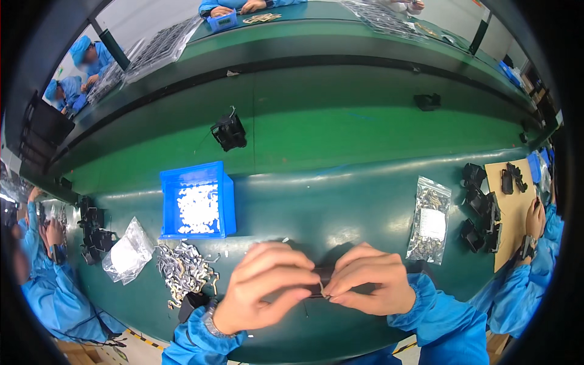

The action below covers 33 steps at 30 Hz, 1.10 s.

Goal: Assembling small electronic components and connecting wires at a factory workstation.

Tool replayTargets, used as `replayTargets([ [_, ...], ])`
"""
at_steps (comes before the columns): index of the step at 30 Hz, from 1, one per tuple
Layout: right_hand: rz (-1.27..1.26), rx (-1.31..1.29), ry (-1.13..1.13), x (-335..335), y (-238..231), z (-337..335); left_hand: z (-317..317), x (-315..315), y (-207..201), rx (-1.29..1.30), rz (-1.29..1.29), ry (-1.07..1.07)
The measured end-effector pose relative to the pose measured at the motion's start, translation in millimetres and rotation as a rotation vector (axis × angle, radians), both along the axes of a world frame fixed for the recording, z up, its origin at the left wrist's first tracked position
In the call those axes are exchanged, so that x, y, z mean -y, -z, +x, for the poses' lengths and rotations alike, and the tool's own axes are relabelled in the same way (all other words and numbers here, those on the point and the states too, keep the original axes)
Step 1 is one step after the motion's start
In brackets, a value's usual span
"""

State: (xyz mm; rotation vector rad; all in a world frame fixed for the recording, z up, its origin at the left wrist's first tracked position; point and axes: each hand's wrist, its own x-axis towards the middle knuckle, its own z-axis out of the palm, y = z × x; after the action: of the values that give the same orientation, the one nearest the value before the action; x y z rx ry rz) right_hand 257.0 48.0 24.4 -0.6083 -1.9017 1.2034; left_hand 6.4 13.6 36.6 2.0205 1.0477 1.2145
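My left hand (267, 286) is curled at the front of the table, its fingertips and thumb against the edge of a small dark part (327, 274). Most of that part is hidden by the hands. Thumb and index finger of my right hand (372, 281) are pinched on a small pale bent strip (323, 291) at the dark part's near side. Left of my hands lies a loose heap of small metal and dark bent strips (185, 271). Behind the heap stands a blue bin (229, 207) holding many small white pieces (199, 208).
A clear bag of small parts (429, 222) lies to the right, a bag with white contents (129, 252) to the left. Black plastic parts (480, 204) cluster near a cardboard sheet (508, 225); more (92, 228) sit at left. Co-workers (538, 261) flank the table.
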Motion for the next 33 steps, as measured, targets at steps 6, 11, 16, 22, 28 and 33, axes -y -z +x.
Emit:
replayTargets([
  [6,0.074,0.072,-0.060,-9.3,-7.6,9.1,-22.3,-7.8,-12.0,-0.272,-0.120,0.082],
  [11,0.167,0.268,-0.225,-13.0,-15.7,14.4,-20.7,-3.4,12.9,-0.476,-0.054,0.150],
  [16,0.214,0.332,-0.300,-12.3,-15.7,7.5,-21.2,0.1,17.8,-0.487,-0.033,0.143],
  [22,0.243,0.385,-0.253,-11.3,-16.6,4.9,-19.6,2.3,22.3,-0.468,0.022,0.117],
  [28,0.250,0.427,-0.222,-9.8,-18.7,4.0,-19.5,2.8,19.9,-0.473,0.019,0.119],
  [33,0.259,0.447,-0.195,-7.9,-19.3,5.0,-18.6,2.1,19.4,-0.475,0.020,0.126],
])
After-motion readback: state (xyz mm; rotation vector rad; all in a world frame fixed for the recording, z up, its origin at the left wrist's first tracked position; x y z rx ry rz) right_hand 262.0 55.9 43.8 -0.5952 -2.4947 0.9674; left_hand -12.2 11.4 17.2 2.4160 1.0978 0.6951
